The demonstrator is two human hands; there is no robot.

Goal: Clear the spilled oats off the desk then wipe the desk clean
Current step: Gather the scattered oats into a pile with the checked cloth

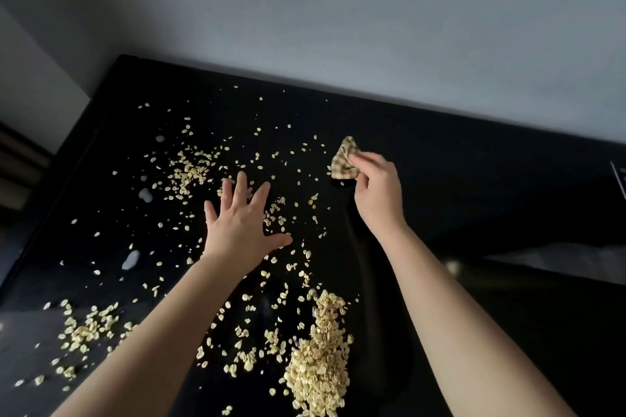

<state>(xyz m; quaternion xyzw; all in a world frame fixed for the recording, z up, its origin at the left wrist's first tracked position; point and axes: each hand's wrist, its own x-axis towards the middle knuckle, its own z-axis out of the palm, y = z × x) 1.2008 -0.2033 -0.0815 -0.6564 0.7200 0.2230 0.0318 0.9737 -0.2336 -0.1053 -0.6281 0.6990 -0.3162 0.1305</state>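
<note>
Nearest, two bare forearms (pixel 145 332) come up from the bottom edge, where the frame cuts them off. Between them the thickest heap of oats (pixel 318 359) lies on the black table (pixel 440 179), its near end running out of the picture. A smaller clump lies left of the left forearm, close to the table's near left edge, and loose flakes are strewn all around. The glossy dark top swallows detail, so its near right part is hard to tell from the shadow beside it. A pale blurred shape (pixel 542 261) there cannot be made out.

Farther in, the left hand (pixel 242 227) is spread wide, palm down, fingers straight and apart, holding nothing. Scattered flakes lie around it on every side, with a looser patch just beyond its fingertips. Whether the palm touches the top or hovers above it cannot be told. A few pale smudges (pixel 130 260) sit on the table to its left.

Farther and to the right, the right hand (pixel 376 189) pinches a small checked cloth (pixel 343 154) between thumb and curled fingers, which hide part of it. The cloth is at the right fringe of the spill, with only a few flakes near it, well apart from the big heap. Beyond, thin flakes reach toward the table's far edge, which meets a plain grey wall (pixel 338 10).
</note>
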